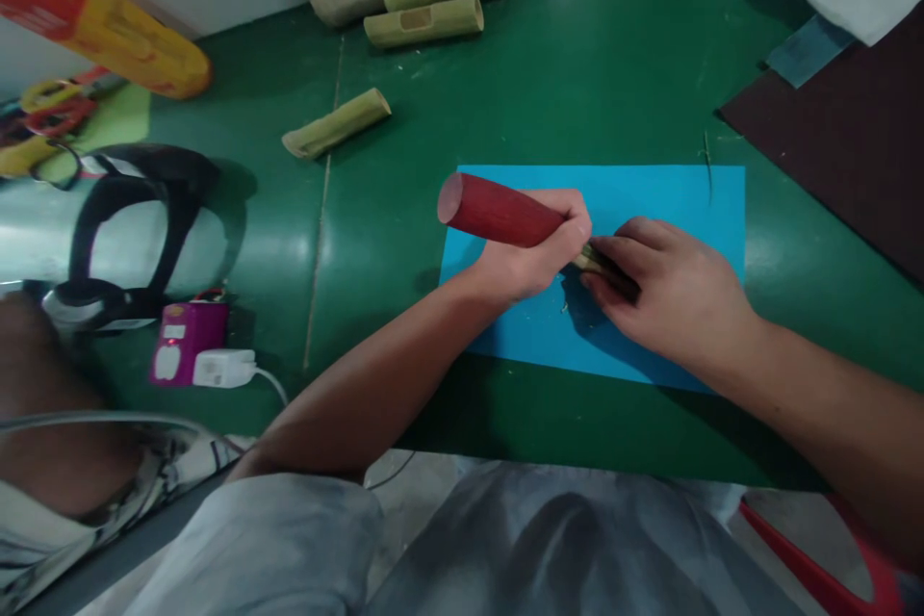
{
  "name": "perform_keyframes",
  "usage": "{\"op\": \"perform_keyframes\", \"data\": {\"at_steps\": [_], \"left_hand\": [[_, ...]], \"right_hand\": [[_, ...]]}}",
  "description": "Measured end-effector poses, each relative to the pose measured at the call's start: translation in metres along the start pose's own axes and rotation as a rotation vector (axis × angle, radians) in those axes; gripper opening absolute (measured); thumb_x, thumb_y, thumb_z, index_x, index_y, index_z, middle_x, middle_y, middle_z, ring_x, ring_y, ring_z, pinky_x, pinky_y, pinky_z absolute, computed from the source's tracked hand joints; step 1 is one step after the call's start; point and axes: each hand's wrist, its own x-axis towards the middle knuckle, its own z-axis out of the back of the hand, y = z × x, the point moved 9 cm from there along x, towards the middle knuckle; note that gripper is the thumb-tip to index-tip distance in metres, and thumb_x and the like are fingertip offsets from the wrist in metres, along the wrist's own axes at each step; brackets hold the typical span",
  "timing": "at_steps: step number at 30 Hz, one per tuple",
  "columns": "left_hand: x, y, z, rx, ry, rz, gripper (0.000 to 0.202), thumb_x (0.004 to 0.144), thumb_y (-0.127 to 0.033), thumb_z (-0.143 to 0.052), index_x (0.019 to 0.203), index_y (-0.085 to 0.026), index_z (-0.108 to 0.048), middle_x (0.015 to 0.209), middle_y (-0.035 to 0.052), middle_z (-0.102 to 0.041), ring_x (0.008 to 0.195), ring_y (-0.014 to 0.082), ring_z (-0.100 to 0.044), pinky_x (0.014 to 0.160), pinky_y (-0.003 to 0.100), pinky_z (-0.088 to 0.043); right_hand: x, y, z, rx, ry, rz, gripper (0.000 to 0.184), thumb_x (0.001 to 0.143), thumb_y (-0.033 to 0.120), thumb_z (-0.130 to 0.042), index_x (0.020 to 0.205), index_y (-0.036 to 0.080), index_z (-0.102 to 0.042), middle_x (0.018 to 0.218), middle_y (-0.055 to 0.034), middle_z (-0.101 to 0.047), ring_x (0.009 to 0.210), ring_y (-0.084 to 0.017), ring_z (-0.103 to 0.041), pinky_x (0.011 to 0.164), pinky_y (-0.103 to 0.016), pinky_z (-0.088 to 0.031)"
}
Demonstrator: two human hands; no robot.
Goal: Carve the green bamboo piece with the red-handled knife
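Note:
My left hand (530, 255) is closed around the thick, dark red handle of a tool (498, 210). Its flat butt end points up and left, and the working end is hidden behind my fingers. Close beside it, my right hand (682, 284) pinches a short bamboo piece (593, 260) between thumb and fingers, covering most of it. The tool's hidden end meets or nearly meets the bamboo; I cannot tell which. Both hands are over a blue sheet (668, 188), where a few small shavings (564, 306) lie.
Several cut bamboo tubes (425, 22) lie at the back of the green table (390, 241), with another bamboo piece (338, 123) nearer. On the left are a yellow-red bottle (137, 38), scissors (62, 115), a black strap (163, 221) and a purple power box (189, 342). Dark sheet (830, 135) right.

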Motion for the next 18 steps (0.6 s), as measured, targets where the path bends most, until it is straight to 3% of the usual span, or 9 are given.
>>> {"op": "perform_keyframes", "data": {"at_steps": [9, 15, 18], "left_hand": [[0.001, -0.003, 0.000, -0.037, 0.021, -0.027, 0.033, 0.093, -0.040, -0.059, 0.066, -0.024, -0.051, 0.065, -0.0003, -0.053, 0.063, 0.0149, -0.049, 0.062, 0.034, -0.046], [-0.002, -0.004, 0.001, 0.138, 0.000, -0.033, 0.030, 0.098, -0.045, -0.060, 0.077, -0.024, -0.063, 0.079, 0.0012, -0.070, 0.077, 0.0186, -0.065, 0.075, 0.036, -0.056], [-0.002, 0.000, 0.005, 0.075, -0.002, -0.038, 0.036, 0.101, -0.050, -0.058, 0.076, -0.024, -0.063, 0.083, 0.0033, -0.074, 0.081, 0.0204, -0.070, 0.075, 0.037, -0.059]], "right_hand": [[0.000, -0.003, -0.001, 0.015, 0.028, -0.041, 0.026, 0.103, 0.036, -0.061, 0.102, 0.021, -0.083, 0.098, -0.0134, -0.078, 0.090, -0.028, -0.069, 0.069, -0.039, -0.042], [0.000, -0.007, 0.000, 0.048, 0.027, -0.109, 0.020, 0.099, 0.038, -0.068, 0.100, 0.023, -0.081, 0.101, -0.0137, -0.077, 0.095, -0.033, -0.071, 0.068, -0.040, -0.042], [-0.004, -0.010, 0.007, 0.017, 0.007, -0.134, 0.023, 0.093, 0.045, -0.075, 0.100, 0.024, -0.079, 0.100, -0.0129, -0.075, 0.090, -0.032, -0.070, 0.064, -0.039, -0.037]]}}
